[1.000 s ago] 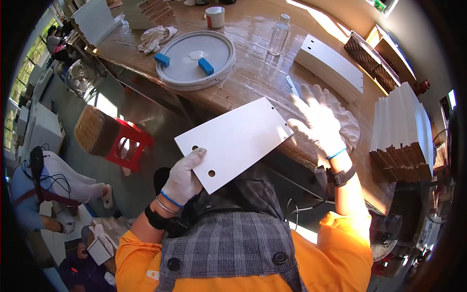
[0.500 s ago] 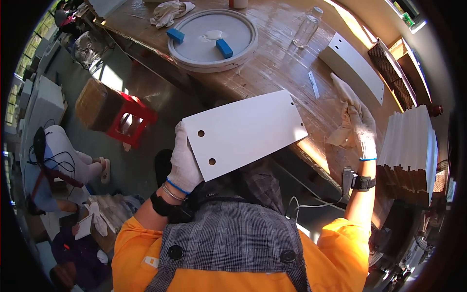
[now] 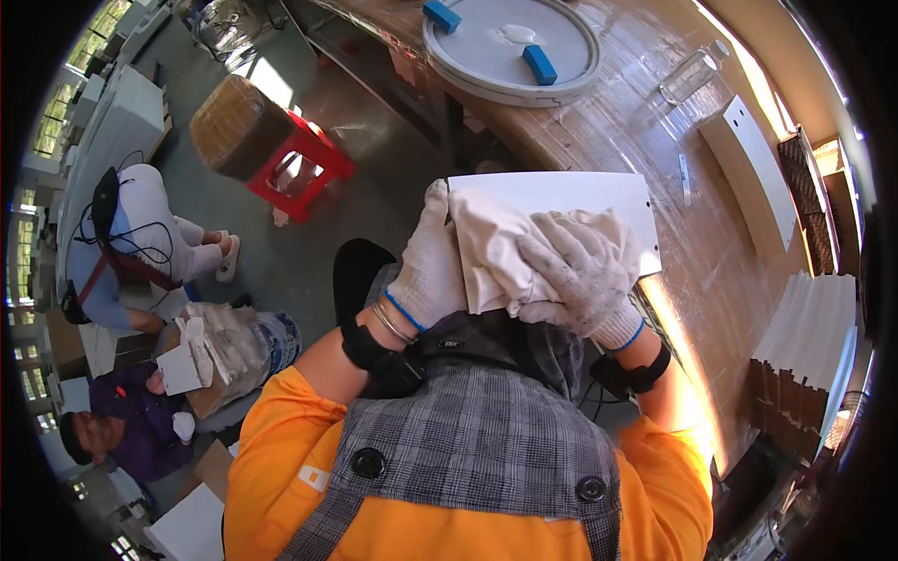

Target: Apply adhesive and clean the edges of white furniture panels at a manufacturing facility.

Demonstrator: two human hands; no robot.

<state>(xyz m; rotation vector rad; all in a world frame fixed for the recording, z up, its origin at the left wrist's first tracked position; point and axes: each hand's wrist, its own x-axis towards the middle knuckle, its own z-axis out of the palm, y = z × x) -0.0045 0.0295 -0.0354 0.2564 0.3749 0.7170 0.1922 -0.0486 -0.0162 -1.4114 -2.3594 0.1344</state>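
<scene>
Well left of my left fingers [image 3: 436,198], I see a red stool [image 3: 309,168]. I have those fingers grasping a white panel [image 3: 552,190] by its left end. A crumpled cloth [image 3: 491,248] lies on it, pressed under my right fingers [image 3: 540,257]; whether they clench it, I cannot tell. Beyond them, on the counter [image 3: 608,131], is a clear bottle [image 3: 687,77].

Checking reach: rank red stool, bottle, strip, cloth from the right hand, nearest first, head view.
1. Cloth: under the right hand.
2. Strip: up and right, on the table.
3. Bottle: beyond the strip.
4. Red stool: far left, on the floor.
</scene>
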